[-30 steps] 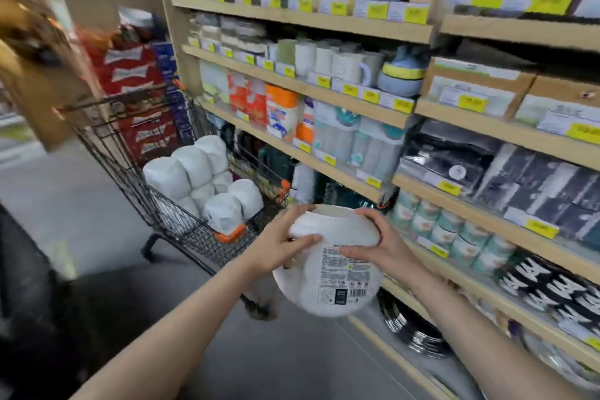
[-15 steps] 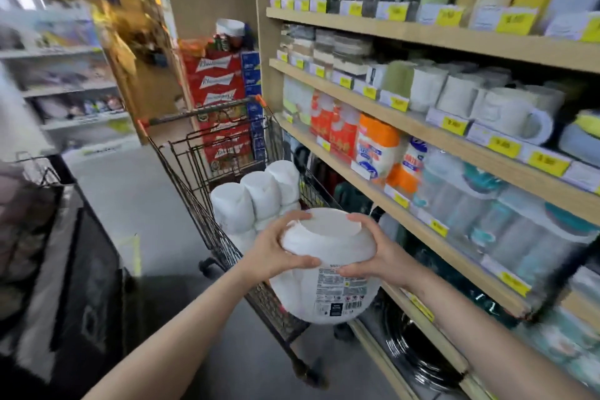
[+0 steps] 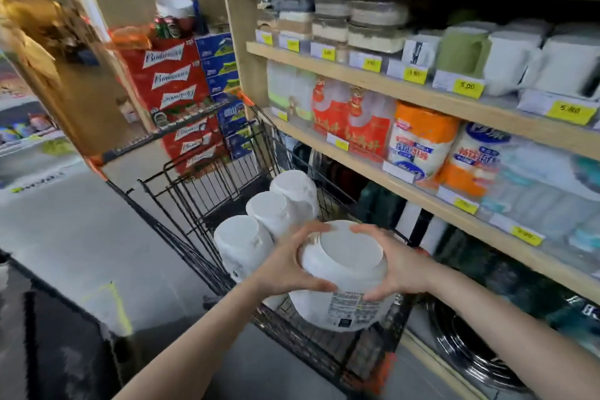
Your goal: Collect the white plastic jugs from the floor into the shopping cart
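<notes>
The shopping cart (image 3: 207,204) stands at centre, its basket running from 6 o'clock up toward 11 o'clock. Three jugs (image 3: 276,214) lie in a row inside it, along its right wall. A fourth jug (image 3: 344,276) hangs over the basket's near end, at 5 o'clock of that row, between the left hand (image 3: 292,263) at its 9 o'clock and the right hand (image 3: 393,263) at its 3 o'clock. The shelves (image 3: 422,101) run along the cart's right side. Stacked boxes (image 3: 181,97) stand beyond the cart at 12 o'clock.
</notes>
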